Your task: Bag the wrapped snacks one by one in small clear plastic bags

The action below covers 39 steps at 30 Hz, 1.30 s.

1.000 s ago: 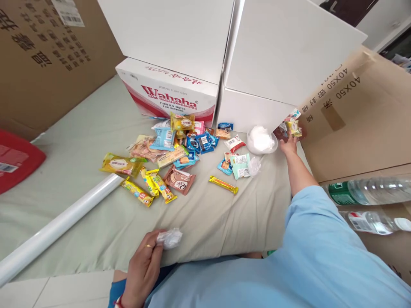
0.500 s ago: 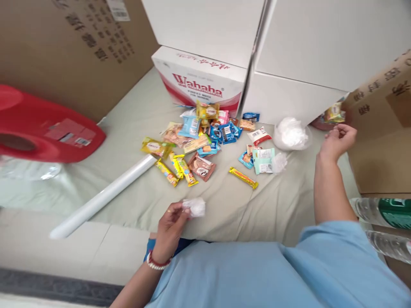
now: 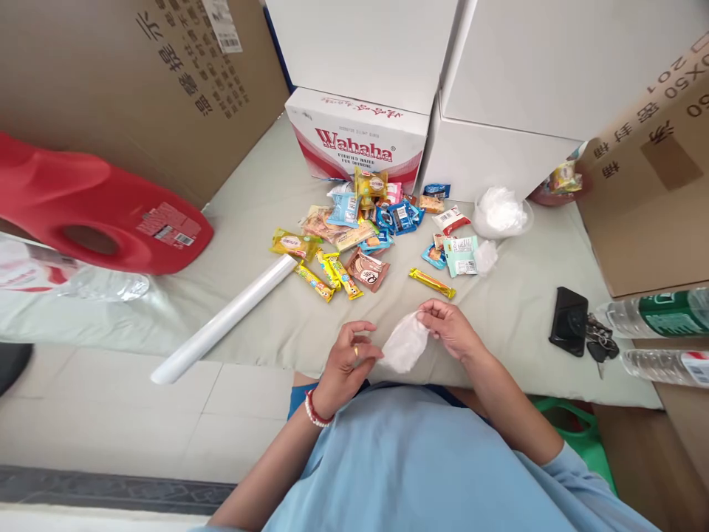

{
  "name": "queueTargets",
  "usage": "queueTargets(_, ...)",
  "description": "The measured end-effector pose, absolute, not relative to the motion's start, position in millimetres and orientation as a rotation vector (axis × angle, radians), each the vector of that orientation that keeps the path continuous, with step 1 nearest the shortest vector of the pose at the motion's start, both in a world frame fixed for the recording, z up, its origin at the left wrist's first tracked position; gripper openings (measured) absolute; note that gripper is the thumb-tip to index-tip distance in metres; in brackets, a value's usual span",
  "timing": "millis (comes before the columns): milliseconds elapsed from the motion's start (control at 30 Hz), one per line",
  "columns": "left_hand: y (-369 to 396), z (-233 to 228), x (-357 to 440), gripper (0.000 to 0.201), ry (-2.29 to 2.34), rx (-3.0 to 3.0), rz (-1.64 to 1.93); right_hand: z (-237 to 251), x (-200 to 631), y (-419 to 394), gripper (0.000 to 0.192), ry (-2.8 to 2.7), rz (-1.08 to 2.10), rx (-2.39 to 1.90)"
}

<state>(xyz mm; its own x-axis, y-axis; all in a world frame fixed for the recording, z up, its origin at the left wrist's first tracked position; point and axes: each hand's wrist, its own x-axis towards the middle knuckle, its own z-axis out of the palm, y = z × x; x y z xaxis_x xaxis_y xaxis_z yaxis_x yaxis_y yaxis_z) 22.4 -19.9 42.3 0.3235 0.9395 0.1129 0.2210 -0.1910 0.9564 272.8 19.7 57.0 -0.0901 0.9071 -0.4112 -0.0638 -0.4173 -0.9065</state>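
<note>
A white, thin, crumpled plastic bag [image 3: 407, 343] hangs near the front edge of the cloth-covered surface, just in front of my body. The fingers of my right hand [image 3: 451, 332] pinch its upper right corner. At the bag's left edge is my left hand [image 3: 348, 366], fingers apart and curved, with a fingertip close to or touching the plastic. Beyond my hands lie a yellow wrapped bar [image 3: 432, 283], a brown snack packet [image 3: 368, 270] and small yellow packets [image 3: 343, 275]. Farther back is a pile of wrapped snacks [image 3: 362, 210].
A white plastic roll [image 3: 227, 318] lies left, beside a red jug [image 3: 111, 207]. Behind the snacks stands a Wahaha box [image 3: 360, 140]. A bowl [image 3: 501, 214] of white plastic, a phone [image 3: 569, 321], keys [image 3: 601, 340] and bottles [image 3: 659, 314] are to the right.
My right hand has come from the far right to the middle and now grips the bag. The bag hangs longer and flatter. My left hand's fingers have spread from their pinch.
</note>
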Motion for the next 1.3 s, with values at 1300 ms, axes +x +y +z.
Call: queueTargets(1300,-13,45,48,0.055,1.098,0.423,0.838,67,262,-10,0.038,-1.031,1.559,-1.351)
